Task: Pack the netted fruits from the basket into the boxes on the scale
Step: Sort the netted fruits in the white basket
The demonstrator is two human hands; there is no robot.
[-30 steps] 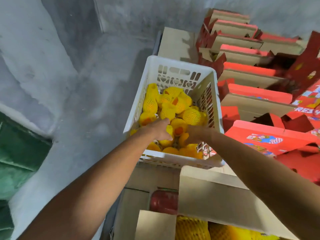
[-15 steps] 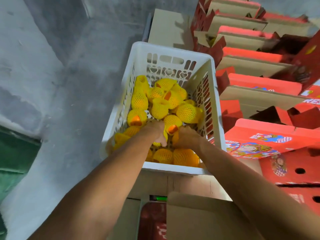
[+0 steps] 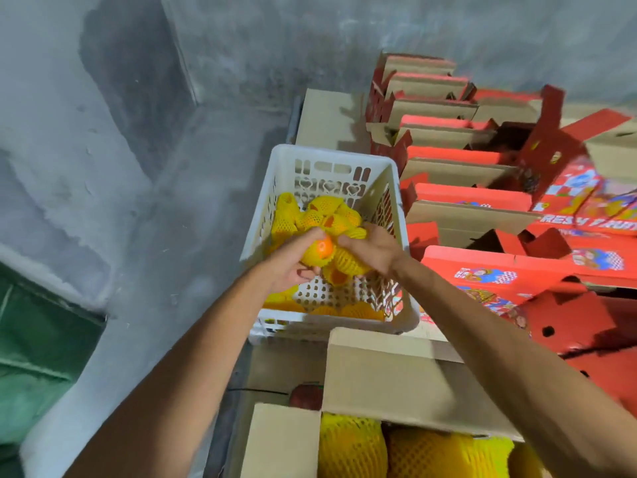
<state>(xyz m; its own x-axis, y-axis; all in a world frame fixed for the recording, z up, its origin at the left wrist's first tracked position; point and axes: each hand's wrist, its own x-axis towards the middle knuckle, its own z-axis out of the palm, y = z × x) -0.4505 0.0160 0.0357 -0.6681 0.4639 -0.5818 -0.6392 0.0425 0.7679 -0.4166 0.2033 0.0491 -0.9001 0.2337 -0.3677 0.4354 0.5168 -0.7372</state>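
Both hands are over the white basket [image 3: 401, 236], lifted above its floor. Left hand [image 3: 293, 262] is curled round a netted fruit [image 3: 317, 253]: yellow foam mesh sleeve, orange skin showing at the open end. Right hand [image 3: 374, 248] is curled round more netted fruits [image 3: 346, 262], one sleeve end hanging open below the palm with orange visible. The two loads touch between the hands. More yellow-sleeved fruits [image 3: 319, 213] lie at the basket's far end and along its near wall; the perforated floor shows bare under the hands. Open cardboard box [image 3: 389, 377] sits nearest, already holding netted fruit [image 3: 351, 446]. Red cartons [image 3: 472, 198] are stacked right of the basket.
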